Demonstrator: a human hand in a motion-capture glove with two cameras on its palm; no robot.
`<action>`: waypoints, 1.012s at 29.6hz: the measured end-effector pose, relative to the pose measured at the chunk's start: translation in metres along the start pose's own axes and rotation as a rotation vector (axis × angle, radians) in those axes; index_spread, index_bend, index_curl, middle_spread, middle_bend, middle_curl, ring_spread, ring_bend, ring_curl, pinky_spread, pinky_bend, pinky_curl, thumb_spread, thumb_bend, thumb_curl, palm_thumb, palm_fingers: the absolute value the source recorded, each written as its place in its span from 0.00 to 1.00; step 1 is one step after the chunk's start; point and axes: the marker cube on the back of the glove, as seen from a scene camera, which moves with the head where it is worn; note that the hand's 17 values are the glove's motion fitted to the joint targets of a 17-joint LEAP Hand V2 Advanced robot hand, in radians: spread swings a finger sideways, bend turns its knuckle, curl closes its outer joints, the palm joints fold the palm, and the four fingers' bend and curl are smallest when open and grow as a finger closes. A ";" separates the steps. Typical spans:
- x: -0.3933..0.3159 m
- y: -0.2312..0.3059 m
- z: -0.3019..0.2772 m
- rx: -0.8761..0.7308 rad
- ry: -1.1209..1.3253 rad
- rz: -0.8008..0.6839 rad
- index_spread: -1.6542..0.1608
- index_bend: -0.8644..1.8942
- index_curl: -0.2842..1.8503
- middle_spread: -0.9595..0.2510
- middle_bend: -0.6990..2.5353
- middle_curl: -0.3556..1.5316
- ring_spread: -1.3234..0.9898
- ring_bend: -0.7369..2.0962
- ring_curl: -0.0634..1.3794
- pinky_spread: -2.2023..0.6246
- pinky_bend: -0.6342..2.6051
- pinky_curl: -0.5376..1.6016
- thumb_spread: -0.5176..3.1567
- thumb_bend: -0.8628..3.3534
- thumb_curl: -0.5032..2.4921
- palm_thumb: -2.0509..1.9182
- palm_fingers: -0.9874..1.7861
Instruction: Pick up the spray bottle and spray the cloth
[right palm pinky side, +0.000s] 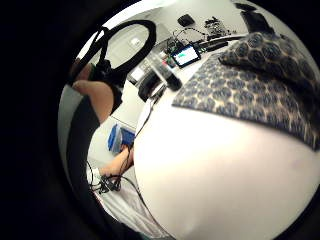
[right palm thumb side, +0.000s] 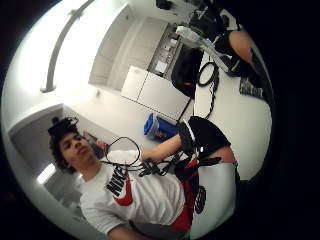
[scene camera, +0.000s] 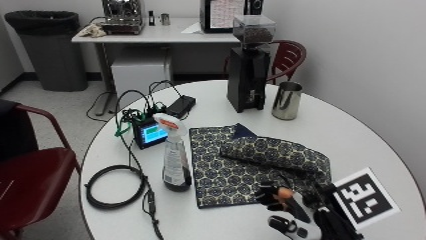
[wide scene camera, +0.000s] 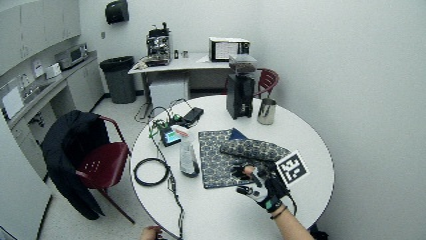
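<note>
Spray bottle (scene camera: 175, 159) stands upright on the desk (scene camera: 219, 220) beside the cloth (scene camera: 253, 165), apart from my relaxed, empty hand (scene camera: 293, 215); rigid, probably top-light, best gripped around its neck.

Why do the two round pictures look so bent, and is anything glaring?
Both palm views are fisheye, ringed in black: the little finger side view curves the table and cloth; the thumb side view has bright ceiling glare; the outside view looks straighter, evenly lit.
</note>
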 end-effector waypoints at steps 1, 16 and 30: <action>-0.005 0.013 0.000 0.005 -0.038 0.012 0.73 0.35 0.24 0.71 0.32 0.41 0.53 0.45 0.32 0.79 0.31 0.42 0.42 0.20 0.32 0.72 0.69; -0.029 0.099 -0.014 -0.014 0.055 -0.004 0.74 0.35 0.24 0.72 0.32 0.41 0.54 0.43 0.31 0.80 0.29 0.42 0.43 0.20 0.31 0.72 0.70; -0.044 0.068 -0.016 -0.030 0.081 -0.049 0.74 0.35 0.24 0.72 0.31 0.41 0.54 0.42 0.31 0.80 0.28 0.42 0.43 0.20 0.31 0.72 0.71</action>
